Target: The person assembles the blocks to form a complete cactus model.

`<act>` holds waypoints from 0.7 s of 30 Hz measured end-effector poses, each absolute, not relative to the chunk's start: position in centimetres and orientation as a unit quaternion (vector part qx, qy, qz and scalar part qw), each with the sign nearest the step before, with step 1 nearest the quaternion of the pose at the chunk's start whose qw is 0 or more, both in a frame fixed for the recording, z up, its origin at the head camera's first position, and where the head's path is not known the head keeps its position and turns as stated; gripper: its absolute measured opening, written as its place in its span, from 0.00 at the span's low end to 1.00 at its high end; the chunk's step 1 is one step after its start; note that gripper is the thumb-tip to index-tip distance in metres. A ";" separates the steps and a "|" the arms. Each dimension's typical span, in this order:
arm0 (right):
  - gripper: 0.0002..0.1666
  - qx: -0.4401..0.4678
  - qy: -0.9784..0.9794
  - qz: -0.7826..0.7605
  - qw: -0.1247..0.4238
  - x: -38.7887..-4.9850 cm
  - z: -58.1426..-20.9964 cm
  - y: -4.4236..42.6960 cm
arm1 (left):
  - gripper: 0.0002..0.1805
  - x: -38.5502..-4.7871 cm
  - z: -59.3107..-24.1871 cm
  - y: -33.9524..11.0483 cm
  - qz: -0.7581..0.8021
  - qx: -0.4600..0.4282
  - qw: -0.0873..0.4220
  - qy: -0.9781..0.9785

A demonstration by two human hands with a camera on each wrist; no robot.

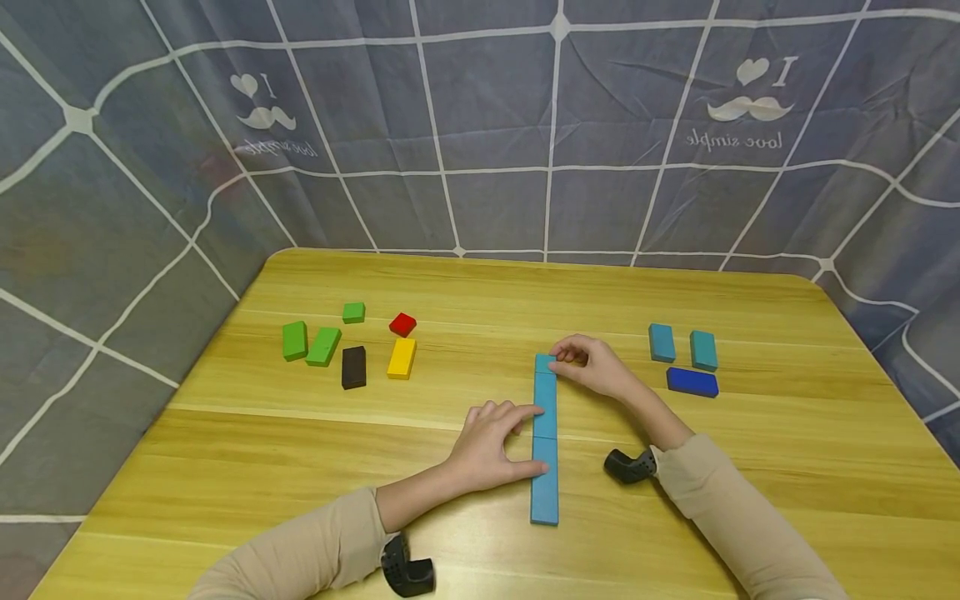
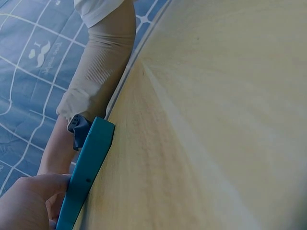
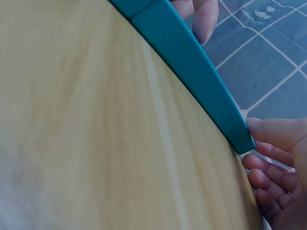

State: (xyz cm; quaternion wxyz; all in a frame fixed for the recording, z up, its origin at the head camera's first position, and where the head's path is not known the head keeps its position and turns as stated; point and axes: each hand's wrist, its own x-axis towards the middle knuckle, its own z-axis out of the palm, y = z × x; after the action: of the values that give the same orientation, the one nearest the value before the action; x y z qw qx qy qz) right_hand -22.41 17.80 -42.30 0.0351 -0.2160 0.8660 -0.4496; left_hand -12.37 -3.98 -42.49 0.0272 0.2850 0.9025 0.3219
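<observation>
Three light-blue blocks stand end to end in a straight row, running away from me, in the head view: a long near block, a middle block and a short far block. My left hand comes in from the left, forefinger and thumb spread apart. Its forefinger touches the middle block and its thumb the near one. At the far end my right hand pinches the corner of the short block between thumb and forefinger; its other fingers curl below. The right wrist view shows that thumb against the end of the row.
Left on the wooden table lie green blocks, a black block, a yellow block and a red block. Right lie two light-blue blocks and a dark-blue block. A patterned curtain hangs behind.
</observation>
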 end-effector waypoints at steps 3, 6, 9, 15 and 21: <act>0.12 -0.214 0.867 -0.448 0.037 -22.4 -42.2 17.7 | 0.35 -12.4 -42.5 -4.0 0.322 0.285 0.027 0.903; 0.12 -0.219 0.865 -0.450 0.038 -21.8 -41.2 17.4 | 0.35 -12.4 -42.4 -4.0 0.323 0.286 0.026 0.902; 0.13 -0.218 0.858 -0.463 0.034 -20.9 -39.8 17.2 | 0.35 -12.4 -42.5 -4.0 0.324 0.286 0.027 0.901; 0.15 -0.204 0.857 -0.473 -0.008 -19.9 -38.2 18.6 | 0.35 -12.4 -42.5 -4.0 0.326 0.286 0.028 0.901; 0.19 -0.173 0.869 -0.462 -0.037 -20.0 -39.6 23.5 | 0.35 -12.4 -42.5 -4.0 0.331 0.286 0.030 0.899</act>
State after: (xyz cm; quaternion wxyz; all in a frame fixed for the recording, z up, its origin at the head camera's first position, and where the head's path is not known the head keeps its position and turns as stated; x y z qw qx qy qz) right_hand -20.03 23.46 -39.63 -0.0373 -0.1727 0.8693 -0.4616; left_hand -12.36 -3.99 -42.45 0.0296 0.2857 0.8988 0.3312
